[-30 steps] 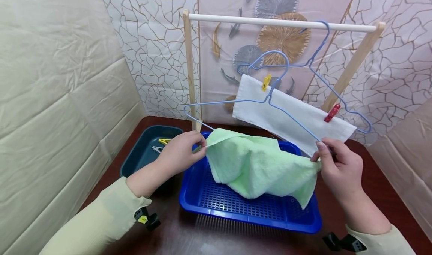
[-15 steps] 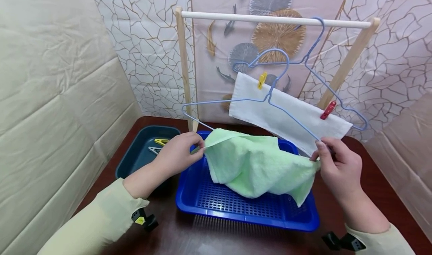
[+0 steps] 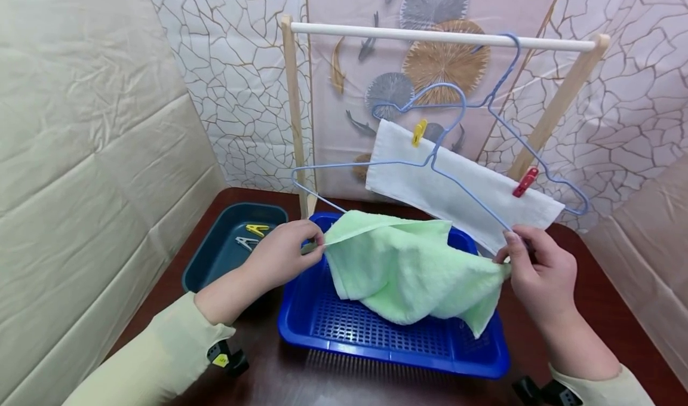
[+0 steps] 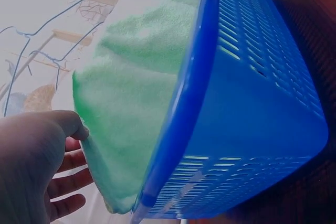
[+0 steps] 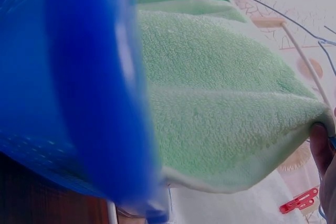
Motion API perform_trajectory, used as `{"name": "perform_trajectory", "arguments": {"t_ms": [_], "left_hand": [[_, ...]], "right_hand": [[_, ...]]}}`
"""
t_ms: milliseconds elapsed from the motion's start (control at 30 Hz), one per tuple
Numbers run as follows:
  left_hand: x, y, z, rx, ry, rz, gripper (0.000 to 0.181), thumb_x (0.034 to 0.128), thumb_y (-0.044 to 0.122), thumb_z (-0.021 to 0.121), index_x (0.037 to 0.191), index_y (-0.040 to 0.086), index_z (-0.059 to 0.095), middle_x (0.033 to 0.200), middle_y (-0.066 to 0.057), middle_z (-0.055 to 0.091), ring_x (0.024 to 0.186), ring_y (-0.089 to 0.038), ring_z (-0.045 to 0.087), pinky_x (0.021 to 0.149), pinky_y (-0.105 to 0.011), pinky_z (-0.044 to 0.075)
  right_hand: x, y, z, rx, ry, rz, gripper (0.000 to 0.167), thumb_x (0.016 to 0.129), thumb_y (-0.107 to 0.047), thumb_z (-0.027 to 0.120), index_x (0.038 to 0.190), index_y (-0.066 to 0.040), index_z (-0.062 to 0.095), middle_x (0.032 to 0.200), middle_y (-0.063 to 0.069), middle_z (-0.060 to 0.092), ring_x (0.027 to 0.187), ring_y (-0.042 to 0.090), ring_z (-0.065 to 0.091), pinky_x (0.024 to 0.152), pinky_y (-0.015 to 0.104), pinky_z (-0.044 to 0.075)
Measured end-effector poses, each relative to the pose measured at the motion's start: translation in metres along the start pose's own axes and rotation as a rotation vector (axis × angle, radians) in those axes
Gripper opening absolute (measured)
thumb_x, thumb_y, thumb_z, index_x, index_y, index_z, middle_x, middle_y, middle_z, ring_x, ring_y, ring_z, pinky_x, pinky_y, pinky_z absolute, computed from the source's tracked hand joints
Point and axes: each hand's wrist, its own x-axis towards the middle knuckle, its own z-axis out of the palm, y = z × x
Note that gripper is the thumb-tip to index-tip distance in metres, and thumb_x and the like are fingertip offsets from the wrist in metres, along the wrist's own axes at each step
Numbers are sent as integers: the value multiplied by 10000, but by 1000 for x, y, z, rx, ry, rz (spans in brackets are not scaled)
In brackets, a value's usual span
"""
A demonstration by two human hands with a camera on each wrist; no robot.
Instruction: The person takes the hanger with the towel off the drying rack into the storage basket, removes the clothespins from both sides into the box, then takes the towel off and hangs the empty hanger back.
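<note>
A light green towel (image 3: 408, 280) drapes over the lower bar of a blue wire hanger (image 3: 433, 155), above the blue perforated basket (image 3: 392, 356). My left hand (image 3: 282, 252) pinches the towel's left edge between thumb and fingers; in the left wrist view the thumb (image 4: 77, 128) lies on the cloth and the other fingers sit behind it. With my right hand (image 3: 544, 268) I grip the hanger's right end together with the towel's right corner. That end of the hanger is mostly hidden by my fingers. The hanger's hook stands free of the rack.
Behind stands a rack with a white rod (image 3: 387, 33). From it hangs another blue hanger (image 3: 503, 80) with a white cloth (image 3: 405, 185), held by a yellow clothespin (image 3: 420, 132) and a red one (image 3: 525, 182). A dark teal tray (image 3: 196, 257) at left holds clothespins (image 3: 257, 230).
The head view has shifted slightly. My left hand sits a little lower with the towel's left edge, and the fold along the top looks wider. Both hands keep their hold.
</note>
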Motion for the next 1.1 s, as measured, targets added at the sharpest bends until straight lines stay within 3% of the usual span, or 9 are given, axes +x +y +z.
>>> {"name": "perform_trajectory", "arguments": {"t_ms": [800, 1100], "left_hand": [[-7, -5, 7, 64, -23, -3, 69, 909, 270, 701, 863, 276, 649, 964, 115, 669, 895, -97, 582, 910, -386, 496], [-8, -6, 2, 73, -25, 40, 120, 906, 364, 723, 882, 267, 656, 972, 96, 674, 883, -114, 574, 879, -382, 484]], "right_hand": [[-2, 1, -1, 12, 15, 20, 85, 871, 146, 637, 950, 128, 664, 663, -54, 642, 594, -52, 571, 516, 77, 416], [-1, -1, 2, 6, 18, 5, 82, 859, 156, 639, 931, 127, 663, 653, -46, 641, 604, -76, 568, 510, 77, 399]]}}
